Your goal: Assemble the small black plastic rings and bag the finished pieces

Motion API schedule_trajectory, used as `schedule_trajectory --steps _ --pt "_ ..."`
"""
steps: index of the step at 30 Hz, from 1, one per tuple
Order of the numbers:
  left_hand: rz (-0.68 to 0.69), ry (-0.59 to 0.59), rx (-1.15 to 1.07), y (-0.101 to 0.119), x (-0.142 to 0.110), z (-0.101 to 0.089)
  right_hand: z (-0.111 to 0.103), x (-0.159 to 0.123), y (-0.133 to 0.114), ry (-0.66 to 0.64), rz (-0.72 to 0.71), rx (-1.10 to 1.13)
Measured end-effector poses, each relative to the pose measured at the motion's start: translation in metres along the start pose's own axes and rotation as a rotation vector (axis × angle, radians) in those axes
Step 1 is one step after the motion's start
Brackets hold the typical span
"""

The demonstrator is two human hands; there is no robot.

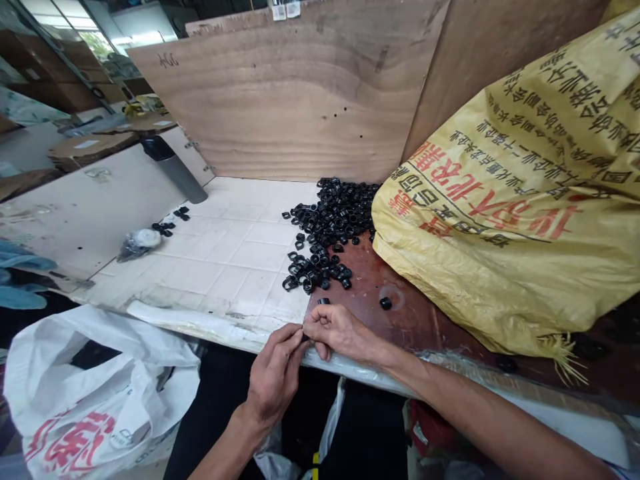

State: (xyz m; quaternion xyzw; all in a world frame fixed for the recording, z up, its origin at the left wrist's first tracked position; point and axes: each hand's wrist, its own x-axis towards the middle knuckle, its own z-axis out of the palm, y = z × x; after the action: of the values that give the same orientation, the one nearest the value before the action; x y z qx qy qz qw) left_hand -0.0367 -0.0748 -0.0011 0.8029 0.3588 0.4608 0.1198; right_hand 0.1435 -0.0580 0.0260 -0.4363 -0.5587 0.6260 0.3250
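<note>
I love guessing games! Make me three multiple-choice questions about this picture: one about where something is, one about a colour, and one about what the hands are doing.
1. Where is the yellow woven sack?
A. Inside the white plastic bag
B. On the brown board, right of the heap
C. On top of the grey cylinder

2. What colour are the small rings in the heap?
A. Red
B. White
C. Black

3. What are the left hand and right hand doing?
A. Pinching a small black piece together
B. Lying flat on the tiles
C. Gripping the sack

Answers:
1. B, because the sack's lower edge lies on the board beside the heap.
2. C, because the rings all look black.
3. A, because both hands' fingertips meet on the piece at the table edge.
</note>
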Motion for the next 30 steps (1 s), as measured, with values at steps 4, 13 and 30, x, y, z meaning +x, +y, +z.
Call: schedule_trajectory --steps 4,13,30 --pt "-0.111 -0.285 -0.143 0.004 0.004 -0.025 -0.021 0.002 -0.015 0.22 -0.117 -0.416" --pt "-0.256 -0.335 -0.145 0.004 0.036 -0.017 -0.1 -0.055 -0.018 0.464 -0.084 -1.255" --pt "-0.335 -0.232 -0.102 -0.036 0.037 0.003 -0.062 0.016 -0.022 0.038 -0.241 -0.938"
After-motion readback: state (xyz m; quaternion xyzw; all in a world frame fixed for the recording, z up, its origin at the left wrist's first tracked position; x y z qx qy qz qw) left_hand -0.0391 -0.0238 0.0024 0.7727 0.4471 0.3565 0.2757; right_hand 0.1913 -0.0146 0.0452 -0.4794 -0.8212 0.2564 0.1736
